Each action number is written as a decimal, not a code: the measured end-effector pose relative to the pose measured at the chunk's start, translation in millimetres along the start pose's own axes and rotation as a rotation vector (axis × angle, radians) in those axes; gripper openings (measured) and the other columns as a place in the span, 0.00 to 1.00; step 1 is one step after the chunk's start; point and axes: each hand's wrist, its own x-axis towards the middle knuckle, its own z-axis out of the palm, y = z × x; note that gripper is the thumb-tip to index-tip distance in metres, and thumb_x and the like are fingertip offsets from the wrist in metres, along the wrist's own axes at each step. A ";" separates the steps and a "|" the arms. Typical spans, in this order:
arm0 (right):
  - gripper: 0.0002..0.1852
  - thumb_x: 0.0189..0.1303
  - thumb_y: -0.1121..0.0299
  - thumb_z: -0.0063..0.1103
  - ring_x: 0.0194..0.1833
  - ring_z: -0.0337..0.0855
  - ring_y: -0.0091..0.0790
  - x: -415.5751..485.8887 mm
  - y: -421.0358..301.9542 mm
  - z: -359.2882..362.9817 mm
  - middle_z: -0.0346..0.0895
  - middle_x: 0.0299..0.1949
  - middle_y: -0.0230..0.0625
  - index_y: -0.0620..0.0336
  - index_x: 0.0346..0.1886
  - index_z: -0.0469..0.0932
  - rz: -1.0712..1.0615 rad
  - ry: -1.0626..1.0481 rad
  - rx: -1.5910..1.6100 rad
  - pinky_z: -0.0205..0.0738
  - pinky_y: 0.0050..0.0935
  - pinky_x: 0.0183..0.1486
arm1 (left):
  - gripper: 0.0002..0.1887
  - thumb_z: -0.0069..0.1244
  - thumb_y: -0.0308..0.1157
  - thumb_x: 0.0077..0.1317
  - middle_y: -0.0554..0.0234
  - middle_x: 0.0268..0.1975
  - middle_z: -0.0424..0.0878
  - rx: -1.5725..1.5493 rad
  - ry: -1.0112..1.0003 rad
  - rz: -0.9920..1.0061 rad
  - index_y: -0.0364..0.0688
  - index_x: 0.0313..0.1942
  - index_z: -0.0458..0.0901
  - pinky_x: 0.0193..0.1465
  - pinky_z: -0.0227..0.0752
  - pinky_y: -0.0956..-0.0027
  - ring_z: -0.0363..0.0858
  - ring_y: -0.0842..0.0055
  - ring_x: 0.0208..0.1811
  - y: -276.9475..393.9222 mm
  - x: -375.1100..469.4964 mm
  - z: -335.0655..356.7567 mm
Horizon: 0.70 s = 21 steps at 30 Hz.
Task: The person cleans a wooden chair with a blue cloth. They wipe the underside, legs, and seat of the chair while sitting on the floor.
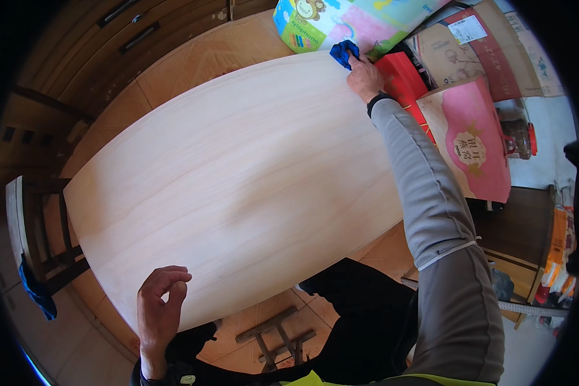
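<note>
A pale wood-grain tabletop spreads before me. At its far right corner my right hand presses a crumpled blue cloth on the surface, close to a red paper bag and a colourful cartoon-printed package. My left hand hovers over or near the table's near left edge, fingers curled loosely and thumb near the fingertips, with nothing in it. Whether it touches the table I cannot tell.
At the right stand a pink gift box, a cardboard box and a red-lidded jar. A stool with a blue cloth hanging from it is at the left. A wooden stool is below the near edge. Wooden drawers line the back left.
</note>
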 end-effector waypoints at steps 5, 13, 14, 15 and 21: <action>0.31 0.63 0.73 0.53 0.59 0.80 0.59 -28.9 -0.7 -12.8 0.76 0.65 0.49 0.49 0.73 0.73 0.013 -0.029 -0.006 0.78 0.52 0.62 | 0.09 0.51 0.23 0.69 0.54 0.50 0.89 -0.012 0.007 0.019 0.34 0.43 0.88 0.52 0.78 0.70 0.86 0.73 0.46 0.5 -5.2 -6.0; 0.34 0.61 0.82 0.49 0.58 0.80 0.63 -163.1 38.0 -44.0 0.77 0.64 0.55 0.54 0.73 0.71 0.078 -0.060 0.061 0.77 0.53 0.60 | 0.08 0.52 0.25 0.71 0.56 0.48 0.89 -0.055 0.032 0.144 0.33 0.45 0.88 0.51 0.79 0.71 0.86 0.75 0.45 -10.5 -21.5 -13.1; 0.34 0.60 0.83 0.50 0.58 0.80 0.63 -183.6 44.8 -48.5 0.77 0.64 0.55 0.55 0.73 0.71 0.045 -0.030 0.063 0.78 0.53 0.60 | 0.09 0.52 0.25 0.71 0.57 0.47 0.89 -0.041 0.031 0.160 0.33 0.45 0.88 0.51 0.79 0.71 0.86 0.75 0.44 -11.0 -23.5 -13.6; 0.34 0.60 0.83 0.50 0.58 0.80 0.63 -204.7 51.5 -52.6 0.77 0.64 0.55 0.55 0.73 0.71 0.011 -0.001 0.065 0.78 0.53 0.60 | 0.09 0.53 0.26 0.72 0.57 0.46 0.89 -0.037 0.031 0.171 0.33 0.46 0.88 0.51 0.79 0.71 0.85 0.76 0.44 -11.4 -25.5 -14.1; 0.34 0.59 0.82 0.49 0.56 0.81 0.65 -316.5 84.9 -73.7 0.78 0.63 0.58 0.57 0.73 0.72 0.043 -0.004 0.183 0.79 0.52 0.59 | 0.10 0.55 0.30 0.72 0.61 0.41 0.89 -0.020 0.020 0.157 0.33 0.46 0.88 0.47 0.77 0.73 0.82 0.80 0.39 -11.9 -33.9 -12.8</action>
